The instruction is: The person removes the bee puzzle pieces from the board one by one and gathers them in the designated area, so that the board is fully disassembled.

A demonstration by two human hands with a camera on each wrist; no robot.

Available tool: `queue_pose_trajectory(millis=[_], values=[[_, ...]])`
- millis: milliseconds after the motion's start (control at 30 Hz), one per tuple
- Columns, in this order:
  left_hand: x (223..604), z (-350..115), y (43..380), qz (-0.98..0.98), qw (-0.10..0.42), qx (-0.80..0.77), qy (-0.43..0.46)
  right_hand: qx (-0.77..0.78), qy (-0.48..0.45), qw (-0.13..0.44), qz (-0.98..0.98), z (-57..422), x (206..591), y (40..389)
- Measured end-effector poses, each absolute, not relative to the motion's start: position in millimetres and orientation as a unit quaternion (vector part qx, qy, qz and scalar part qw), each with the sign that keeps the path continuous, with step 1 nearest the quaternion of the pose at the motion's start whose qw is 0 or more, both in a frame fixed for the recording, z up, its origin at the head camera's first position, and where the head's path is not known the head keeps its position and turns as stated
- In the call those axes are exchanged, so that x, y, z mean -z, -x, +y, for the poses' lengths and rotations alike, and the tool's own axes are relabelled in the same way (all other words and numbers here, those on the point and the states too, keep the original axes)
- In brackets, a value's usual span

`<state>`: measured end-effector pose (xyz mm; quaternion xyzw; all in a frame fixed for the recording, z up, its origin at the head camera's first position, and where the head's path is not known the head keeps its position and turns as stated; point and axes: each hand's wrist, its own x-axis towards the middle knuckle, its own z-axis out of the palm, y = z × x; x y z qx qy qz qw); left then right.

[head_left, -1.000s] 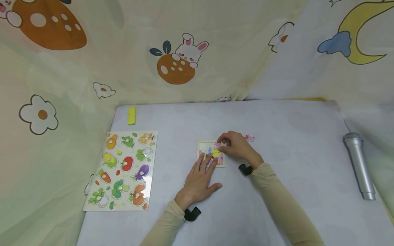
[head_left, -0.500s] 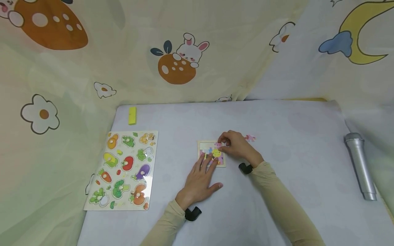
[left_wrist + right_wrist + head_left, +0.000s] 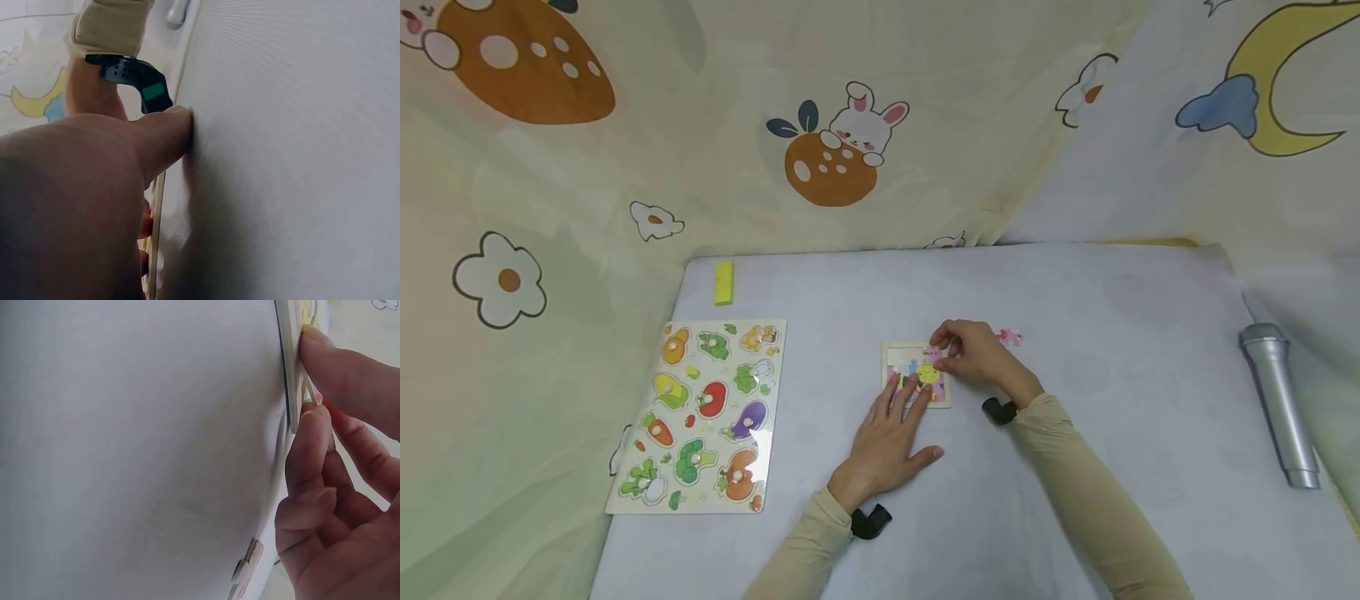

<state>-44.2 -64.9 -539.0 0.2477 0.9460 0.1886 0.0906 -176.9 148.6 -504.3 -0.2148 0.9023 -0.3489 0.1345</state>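
The bare left hand [image 3: 75, 194] looms close, its thumb [image 3: 165, 134] stretched out beside a smooth whitish-grey tabletop [image 3: 300, 156]; whether the tip touches is unclear. Below the thumb, fingertips [image 3: 145, 225] lie just beside the thin, pale edge of a flat board [image 3: 156, 244]. Beyond the hand rises the other forearm [image 3: 94, 90] with a beige cloth sleeve [image 3: 109, 30] and a black, angular wrist device [image 3: 131, 72] bearing a green patch. Farther past the thumb are a silvery, rounded object [image 3: 177, 12] and a pale curtain [image 3: 37, 56] printed with a yellow crescent moon [image 3: 26, 103].

The puzzle [image 3: 928, 374] mixes pink, yellow and blue (its frame [image 3: 904, 345] is cream).
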Motion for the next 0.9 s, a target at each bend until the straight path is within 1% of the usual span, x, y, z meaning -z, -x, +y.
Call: queue_pose_trajectory(millis=[367,500,700,900], values=[[537.9,-64.8,43.7,0.946,0.106,-0.191,-0.241,0.357,0.238,0.123,0.895,149.8,505.0,174.9],[538.5,-64.8,43.4,0.945,0.094,-0.194,-0.246,0.356,0.238,0.128,0.895,149.8,504.3,174.0],[538.3,-64.4,43.6,0.946,0.098,-0.189,-0.246,0.354,0.243,0.127,0.894,151.0,506.8,174.1],[542.5,-64.2,43.0,0.946,0.075,-0.191,-0.249,0.364,0.23,0.136,0.892,152.1,508.0,174.0]])
